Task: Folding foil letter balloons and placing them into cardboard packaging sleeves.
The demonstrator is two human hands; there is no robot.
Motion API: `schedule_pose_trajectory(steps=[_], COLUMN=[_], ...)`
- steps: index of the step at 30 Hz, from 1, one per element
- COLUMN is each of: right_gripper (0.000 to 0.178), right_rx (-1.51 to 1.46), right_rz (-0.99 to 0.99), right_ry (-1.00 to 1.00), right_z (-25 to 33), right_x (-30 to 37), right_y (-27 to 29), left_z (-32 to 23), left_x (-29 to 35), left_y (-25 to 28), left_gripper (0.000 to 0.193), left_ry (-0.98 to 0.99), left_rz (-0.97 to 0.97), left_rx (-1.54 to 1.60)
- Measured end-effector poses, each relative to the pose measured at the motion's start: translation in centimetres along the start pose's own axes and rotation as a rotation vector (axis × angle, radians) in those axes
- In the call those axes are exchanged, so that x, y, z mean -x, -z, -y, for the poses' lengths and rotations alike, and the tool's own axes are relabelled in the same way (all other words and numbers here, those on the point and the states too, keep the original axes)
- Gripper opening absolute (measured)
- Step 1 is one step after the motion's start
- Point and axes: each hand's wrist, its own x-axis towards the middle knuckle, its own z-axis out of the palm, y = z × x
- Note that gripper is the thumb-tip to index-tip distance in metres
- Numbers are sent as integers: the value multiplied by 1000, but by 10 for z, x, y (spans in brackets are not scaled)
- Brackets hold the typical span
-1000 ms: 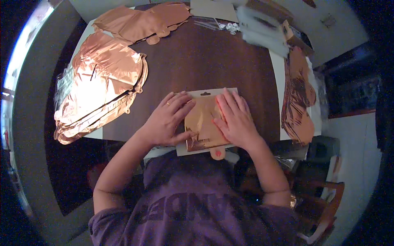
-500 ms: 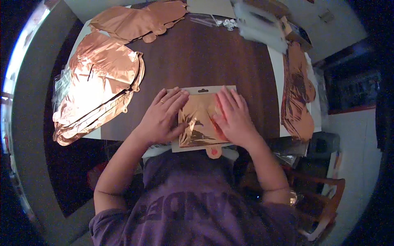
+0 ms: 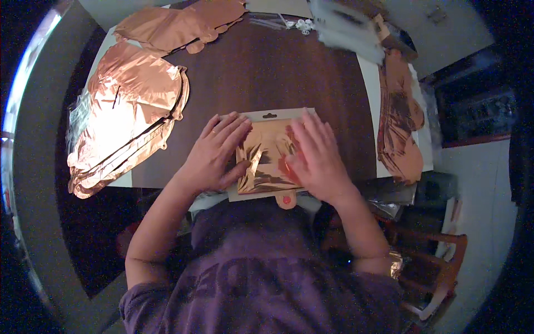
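Note:
A folded copper-coloured foil balloon lies on a pale backing card with a hanging slot at its far edge. The card rests at the table's near edge, and a rounded tab of the balloon sticks out below it toward me. My left hand lies flat over the left side of card and foil, fingers stretched out. Over the right side, my right hand is spread the same way, palm down. Neither hand grips anything.
Stacks of flat copper foil balloons lie at the left, far left and right of the dark wooden table. Small white pieces and clear plastic bags sit at the back. A wooden chair stands lower right.
The whole view has shifted slightly. Both hands stay on the card and foil, with the right hand a little blurred by motion along its side.

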Motion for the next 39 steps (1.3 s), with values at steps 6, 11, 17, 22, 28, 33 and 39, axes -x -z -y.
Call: schedule_pose_trajectory(steps=[6, 11, 17, 22, 28, 33, 39], right_gripper=[72, 74, 74, 74, 69, 41, 21], right_rx=[164, 173, 166, 177, -4, -614, -401], right_rz=[99, 105, 85, 97, 73, -228, -181], right_ry=[44, 76, 101, 84, 67, -117, -229], right_z=[-2, -6, -9, -9, -21, -48, -59], right_x=[-7, -8, -6, -6, -5, -1, -12], right_y=[-24, -27, -28, -27, -24, -3, 17], left_z=[0, 3, 9, 1, -15, -12, -17], left_x=[1, 4, 10, 6, -6, -5, -7], left_y=[-2, 0, 6, 8, -6, -13, -10], left_gripper=[70, 72, 81, 75, 76, 78, 80], left_ry=[11, 22, 71, 117, -35, -8, 28], left_rz=[0, 6, 41, 23, 41, 103, 163], left_rx=[-13, -13, 51, -13, -116, -50, -119])
